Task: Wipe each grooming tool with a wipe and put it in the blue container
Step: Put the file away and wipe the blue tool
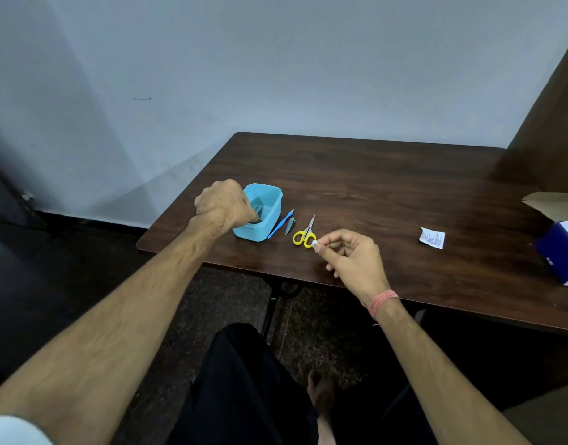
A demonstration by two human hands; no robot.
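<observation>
At frame centre, the left hand reaches into the blue container, fingers curled on a dark tool; best lower it flat before letting go. The right hand pinches a small wipe beside the scissors on the surface.
</observation>
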